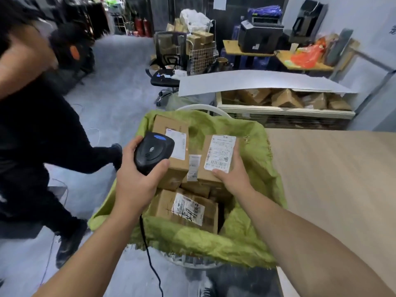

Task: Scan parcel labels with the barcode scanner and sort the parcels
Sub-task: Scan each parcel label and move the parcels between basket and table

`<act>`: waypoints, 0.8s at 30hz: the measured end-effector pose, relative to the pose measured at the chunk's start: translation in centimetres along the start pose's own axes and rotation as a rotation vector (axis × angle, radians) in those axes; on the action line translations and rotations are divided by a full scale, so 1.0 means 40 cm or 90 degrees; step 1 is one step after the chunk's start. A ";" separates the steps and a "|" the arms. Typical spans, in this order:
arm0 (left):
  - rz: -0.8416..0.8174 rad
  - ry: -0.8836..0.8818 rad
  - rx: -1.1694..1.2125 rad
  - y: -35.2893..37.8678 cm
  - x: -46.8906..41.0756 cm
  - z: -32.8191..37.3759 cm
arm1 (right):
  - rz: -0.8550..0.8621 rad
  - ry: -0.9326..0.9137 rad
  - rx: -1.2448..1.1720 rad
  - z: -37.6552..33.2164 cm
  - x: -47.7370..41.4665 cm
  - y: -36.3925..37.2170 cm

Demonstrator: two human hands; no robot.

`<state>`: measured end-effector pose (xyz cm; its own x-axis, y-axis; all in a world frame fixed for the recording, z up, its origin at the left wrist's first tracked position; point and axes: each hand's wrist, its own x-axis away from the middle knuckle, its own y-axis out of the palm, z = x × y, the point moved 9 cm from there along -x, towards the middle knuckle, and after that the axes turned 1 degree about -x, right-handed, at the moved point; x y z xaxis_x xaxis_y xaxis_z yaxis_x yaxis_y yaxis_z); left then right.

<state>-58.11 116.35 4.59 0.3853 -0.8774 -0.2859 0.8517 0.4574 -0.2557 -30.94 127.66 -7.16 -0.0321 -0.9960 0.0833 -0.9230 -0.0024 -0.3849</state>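
The right hand (232,174) grips a cardboard parcel (206,151), label (220,152) facing up, above the other parcels (188,209) in an open green sack (252,159). Just left of it, the left hand (137,179) clasps the black barcode scanner (153,152), its cable (150,254) hanging down. A tabletop (332,179) lies beside the sack on the right; a person in black (32,136) stands to the left.
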 end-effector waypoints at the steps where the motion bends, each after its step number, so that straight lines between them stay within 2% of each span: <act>1: 0.000 -0.011 -0.003 0.007 -0.014 -0.005 | -0.015 0.002 -0.008 0.011 -0.030 0.011; 9: 0.076 -0.100 -0.027 0.035 -0.125 -0.062 | -0.156 0.050 -0.090 0.051 -0.223 0.123; 14: 0.082 -0.123 -0.043 0.062 -0.148 -0.096 | -0.231 0.063 -0.146 0.070 -0.279 0.156; 19: 0.089 -0.134 -0.064 0.088 -0.164 -0.103 | -0.249 0.096 -0.164 0.130 -0.299 0.114; 24: 0.071 -0.132 -0.042 0.125 -0.164 -0.109 | -0.202 0.129 -0.202 0.173 -0.266 0.040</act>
<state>-57.92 125.04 1.14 0.5460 -0.8288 -0.1224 0.7774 0.5557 -0.2948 -29.42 137.62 -15.02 0.2253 -0.9129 0.3404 -0.9694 -0.2450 -0.0155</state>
